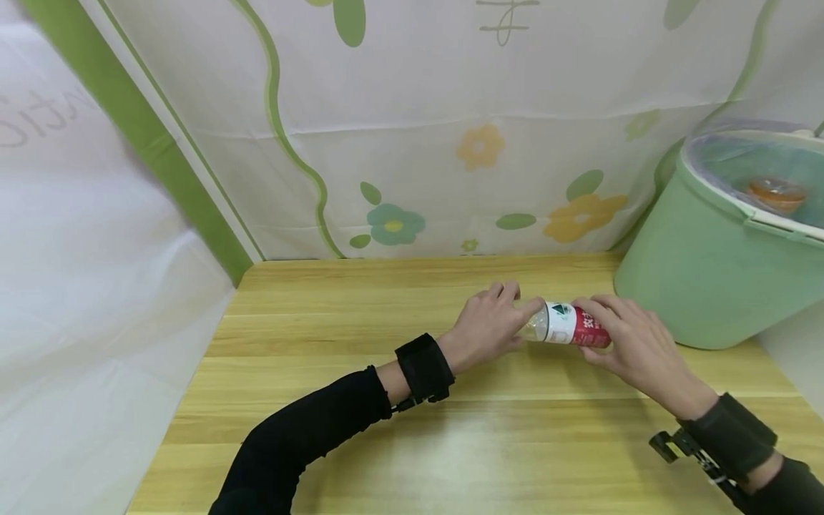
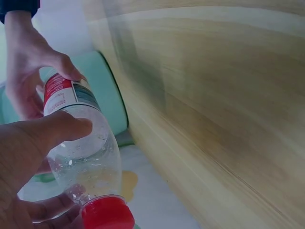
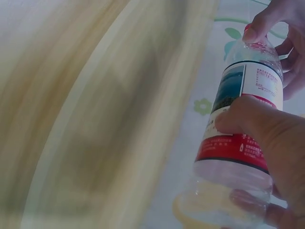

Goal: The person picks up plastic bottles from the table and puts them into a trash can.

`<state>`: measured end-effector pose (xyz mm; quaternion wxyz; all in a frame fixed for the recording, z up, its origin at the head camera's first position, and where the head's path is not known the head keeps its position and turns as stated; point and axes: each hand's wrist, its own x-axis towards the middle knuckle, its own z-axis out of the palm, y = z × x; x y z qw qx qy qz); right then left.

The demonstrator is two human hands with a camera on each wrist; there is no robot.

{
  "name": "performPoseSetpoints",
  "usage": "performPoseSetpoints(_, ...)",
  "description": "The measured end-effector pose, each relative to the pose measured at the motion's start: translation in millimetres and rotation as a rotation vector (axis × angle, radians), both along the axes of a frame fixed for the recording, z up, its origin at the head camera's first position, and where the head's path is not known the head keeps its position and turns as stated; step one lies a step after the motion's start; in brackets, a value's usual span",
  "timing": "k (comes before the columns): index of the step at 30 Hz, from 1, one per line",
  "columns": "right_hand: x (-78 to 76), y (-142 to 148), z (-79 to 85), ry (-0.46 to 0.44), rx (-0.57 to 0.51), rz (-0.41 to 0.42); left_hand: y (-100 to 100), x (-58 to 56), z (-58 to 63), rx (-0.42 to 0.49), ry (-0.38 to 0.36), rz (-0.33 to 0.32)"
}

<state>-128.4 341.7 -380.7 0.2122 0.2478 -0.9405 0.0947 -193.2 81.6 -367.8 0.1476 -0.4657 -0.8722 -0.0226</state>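
Note:
Between both hands lies a clear plastic bottle (image 1: 561,323), held roughly level above the wooden table, its red-and-white label (image 3: 259,86) wrapped around the middle. My left hand (image 1: 486,325) grips the shoulder end, thumb on one side and fingers on the other. The red screw cap (image 2: 108,213) is on the bottle, just past those fingers in the left wrist view. My right hand (image 1: 637,347) holds the labelled body toward the base, its thumb (image 3: 233,117) lying across the label. Droplets cling to the clear plastic near the neck.
A pale green bin (image 1: 714,265) with a clear liner stands at the right, close to my right hand; an orange-brown item (image 1: 777,193) lies inside it. Flower-printed cloth (image 1: 412,150) hangs behind the wooden table (image 1: 309,300). White cloth (image 1: 84,300) borders the left.

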Motion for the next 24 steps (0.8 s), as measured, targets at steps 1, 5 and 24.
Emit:
performPoseSetpoints(1,0.0,0.3,0.1,-0.002,0.002,0.006,-0.1,0.5,0.1,-0.004,-0.003,-0.001)
performPoseSetpoints(5,0.0,1.2,-0.2,0.006,0.012,0.033,-0.6,2.0,0.3,-0.013,-0.012,-0.002)
performPoseSetpoints(24,2.0,0.8,-0.6,-0.014,0.010,0.043,-11.2,-0.1,3.3,-0.013,-0.082,-0.038)
